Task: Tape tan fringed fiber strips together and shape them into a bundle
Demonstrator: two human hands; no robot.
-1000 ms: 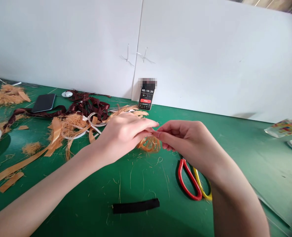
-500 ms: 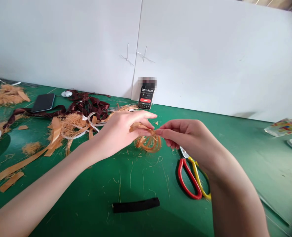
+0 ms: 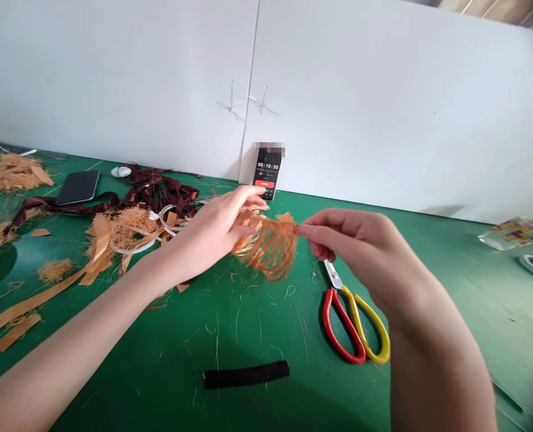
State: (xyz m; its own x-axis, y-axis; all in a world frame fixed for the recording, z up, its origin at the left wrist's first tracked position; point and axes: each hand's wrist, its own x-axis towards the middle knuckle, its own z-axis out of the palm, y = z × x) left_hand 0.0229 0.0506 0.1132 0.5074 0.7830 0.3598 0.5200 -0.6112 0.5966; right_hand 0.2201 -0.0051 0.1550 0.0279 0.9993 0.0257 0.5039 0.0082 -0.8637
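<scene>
A frayed tan ribbon (image 3: 273,246) stretches between my hands above the green table, its loose threads hanging in loops. At its right end, my right hand (image 3: 343,237) is closed, pinching the ribbon between thumb and forefinger. My left hand (image 3: 219,222) is around the left part of the ribbon; its forefinger and thumb tip stand apart, while its other fingers are partly hidden. Just below my right hand lie scissors (image 3: 334,276) with one red and one yellow handle. Nearer to me is a short black strip (image 3: 247,374).
A phone (image 3: 266,174) showing a timer leans against the white panel (image 3: 361,90). Leftward lie dark brown ribbon (image 3: 176,189), tan thread tangles (image 3: 134,225), another phone (image 3: 78,187) and white rings. A colourful clear-edged item (image 3: 514,233) sits at the right. Loose threads dot the green table (image 3: 158,372).
My hands have moved apart, the left one to the left and the right one slightly right. More of the frayed ribbon and its thread loops now shows between them.
</scene>
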